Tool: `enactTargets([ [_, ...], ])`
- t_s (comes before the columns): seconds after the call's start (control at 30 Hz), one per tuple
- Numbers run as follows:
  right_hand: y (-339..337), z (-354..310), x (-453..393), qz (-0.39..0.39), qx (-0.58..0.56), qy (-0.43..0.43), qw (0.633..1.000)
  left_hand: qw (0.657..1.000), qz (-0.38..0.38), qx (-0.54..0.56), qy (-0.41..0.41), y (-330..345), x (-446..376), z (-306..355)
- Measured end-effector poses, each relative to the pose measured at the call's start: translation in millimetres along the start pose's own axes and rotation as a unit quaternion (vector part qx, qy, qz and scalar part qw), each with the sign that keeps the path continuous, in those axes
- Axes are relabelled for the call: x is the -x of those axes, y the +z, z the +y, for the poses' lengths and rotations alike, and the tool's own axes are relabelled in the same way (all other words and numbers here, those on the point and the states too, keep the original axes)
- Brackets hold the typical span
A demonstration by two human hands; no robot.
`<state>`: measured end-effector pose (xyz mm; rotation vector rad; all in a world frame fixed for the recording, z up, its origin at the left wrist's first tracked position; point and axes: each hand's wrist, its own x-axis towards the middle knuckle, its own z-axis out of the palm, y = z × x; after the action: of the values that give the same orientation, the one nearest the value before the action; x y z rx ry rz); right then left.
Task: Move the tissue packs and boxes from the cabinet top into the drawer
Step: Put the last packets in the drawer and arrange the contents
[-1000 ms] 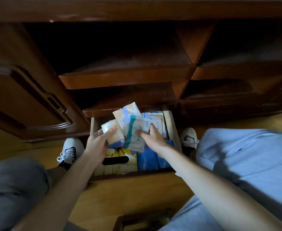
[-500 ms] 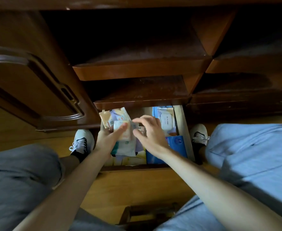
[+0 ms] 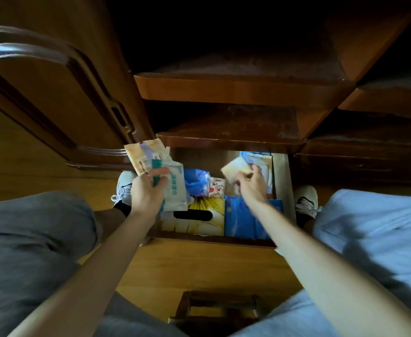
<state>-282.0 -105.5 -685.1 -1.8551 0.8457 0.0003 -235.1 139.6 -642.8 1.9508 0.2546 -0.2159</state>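
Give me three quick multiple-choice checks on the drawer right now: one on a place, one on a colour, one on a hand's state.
1. Where does the yellow tissue box lie?
A. In the drawer's near left part
B. On the floor
C. On the upper shelf

2. What colour is the box right beside the yellow one?
A. Red
B. Blue
C. Black

3. What is the right hand doing?
A. Hanging open and empty
B. Pressing flat on the drawer front
C. Holding a small pale pack

Answers:
1. A: it sits against the drawer's front wall, below the left hand.
2. B: its whole top face is blue.
3. C: the fingers are curled round the pack over the drawer, while the left hand grips several packs.
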Motion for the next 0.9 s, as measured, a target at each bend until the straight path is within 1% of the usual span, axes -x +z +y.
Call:
enactTargets([
  [0.03,-1.3,10.1,-14.2,0.006,0.061,0.026,0.998,1.000,0.006,0.001,-0.007,-3.7,-3.1,-4.2],
  [0.1,4.3,25.3,-33.9,-0.016,0.119,0.027,0.992,0.999,0.000,0.026,-0.029,-3.9,-6.3,-10.9],
  [0.17,16.2,30.8,-43.5,-0.061,0.150,-0.007,0.987,0.998,-0.017,0.047,-0.040,1.5,-7.5,-15.2],
  [0.23,29.5,32.8,-52.6,-0.096,0.208,-0.049,0.972,0.997,-0.033,0.061,-0.044,6.6,-8.2,-19.0],
  [0.37,43.9,34.3,-57.9,-0.140,0.259,-0.094,0.951,0.995,-0.054,0.066,-0.047,11.8,-7.8,-16.8],
  [0.43,44.0,39.3,-59.6,-0.135,0.298,-0.115,0.938,0.995,-0.057,0.071,-0.052,14.1,-8.5,-15.4],
  [0.47,43.2,40.9,-61.5,-0.134,0.298,-0.112,0.938,0.994,-0.061,0.075,-0.057,15.4,-8.7,-14.4],
  [0.5,41.6,41.2,-64.3,-0.141,0.278,-0.099,0.945,0.993,-0.065,0.078,-0.061,16.6,-9.0,-14.0],
  [0.57,36.8,39.6,-74.4,-0.147,0.194,-0.056,0.968,0.993,-0.066,0.076,-0.066,18.3,-9.5,-13.5],
  [0.63,26.7,37.0,-87.7,-0.092,0.150,-0.027,0.984,0.992,-0.066,0.078,-0.070,18.9,-9.2,-13.4],
  [0.7,14.5,36.9,-98.8,-0.026,0.185,-0.018,0.982,0.992,-0.068,0.078,-0.068,19.3,-8.6,-14.0],
  [0.73,11.6,40.7,-103.3,-0.018,0.202,-0.010,0.979,0.992,-0.069,0.078,-0.067,19.6,-8.1,-14.6],
  [0.77,11.8,45.3,-104.6,-0.028,0.211,-0.006,0.977,0.992,-0.071,0.077,-0.067,20.4,-7.9,-15.2],
  [0.83,18.6,52.6,-98.8,-0.079,0.245,-0.019,0.966,0.992,-0.077,0.077,-0.068,22.9,-7.9,-16.7],
  [0.9,27.0,57.1,-90.5,-0.107,0.331,-0.036,0.937,0.991,-0.087,0.075,-0.067,25.3,-8.1,-18.6],
])
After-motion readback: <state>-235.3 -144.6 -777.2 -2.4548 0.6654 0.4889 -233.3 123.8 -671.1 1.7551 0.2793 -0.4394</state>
